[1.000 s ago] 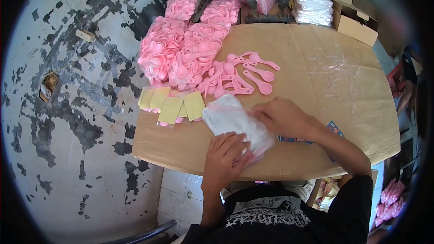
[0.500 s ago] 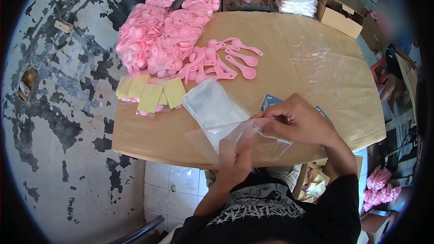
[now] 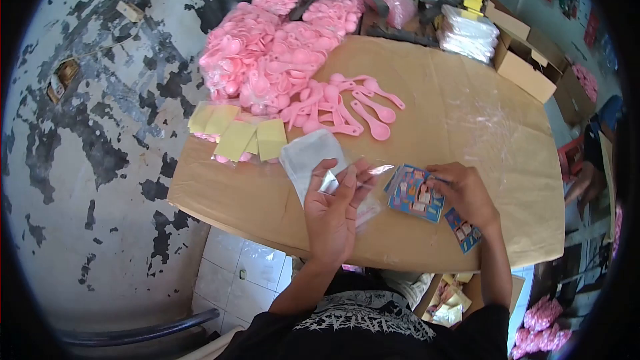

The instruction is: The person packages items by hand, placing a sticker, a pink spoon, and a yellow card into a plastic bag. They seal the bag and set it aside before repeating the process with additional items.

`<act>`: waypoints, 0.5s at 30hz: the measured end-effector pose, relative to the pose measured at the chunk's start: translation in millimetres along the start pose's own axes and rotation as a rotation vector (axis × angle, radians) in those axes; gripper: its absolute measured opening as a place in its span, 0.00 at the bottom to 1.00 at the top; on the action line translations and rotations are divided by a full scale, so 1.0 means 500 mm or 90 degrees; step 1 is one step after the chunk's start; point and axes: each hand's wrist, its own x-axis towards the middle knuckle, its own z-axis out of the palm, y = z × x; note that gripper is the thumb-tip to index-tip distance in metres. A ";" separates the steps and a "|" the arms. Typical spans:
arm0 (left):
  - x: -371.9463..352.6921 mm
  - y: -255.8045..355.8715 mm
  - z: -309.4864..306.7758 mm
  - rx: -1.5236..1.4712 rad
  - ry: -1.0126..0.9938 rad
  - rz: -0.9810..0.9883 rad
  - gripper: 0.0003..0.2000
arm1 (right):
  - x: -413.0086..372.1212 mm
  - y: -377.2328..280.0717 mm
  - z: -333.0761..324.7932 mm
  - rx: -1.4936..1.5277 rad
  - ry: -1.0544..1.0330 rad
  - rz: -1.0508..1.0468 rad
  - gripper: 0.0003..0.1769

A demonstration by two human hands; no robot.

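My left hand (image 3: 331,217), palm turned up, pinches a thin clear plastic bag (image 3: 365,208) between its thumb and fingers. Behind it lies a stack of clear plastic bags (image 3: 308,153) on the brown paper. My right hand (image 3: 470,197) is closed at the right edge of a stack of blue printed cards (image 3: 412,195), thumb and fingertips gripping the top card. Beneath that wrist lies another blue card (image 3: 461,230). A loose pile of pink measuring spoons (image 3: 330,103) spreads out farther back.
Large bags of pink spoons (image 3: 273,53) stand at the back left. Small packets with yellow cards (image 3: 237,139) lie at the left edge. Clear scraps (image 3: 493,120) lie on the right; a cardboard box (image 3: 527,67) stands behind. Another person's arm (image 3: 587,183) shows far right.
My right hand has let go of the plastic bag and moved right and down onto the blue cards. My left hand keeps the bag, now turned palm up. The view has shifted slightly.
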 end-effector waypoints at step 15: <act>0.019 -0.027 0.022 -0.012 -0.008 -0.031 0.14 | -0.001 -0.075 0.047 0.452 0.127 0.206 0.09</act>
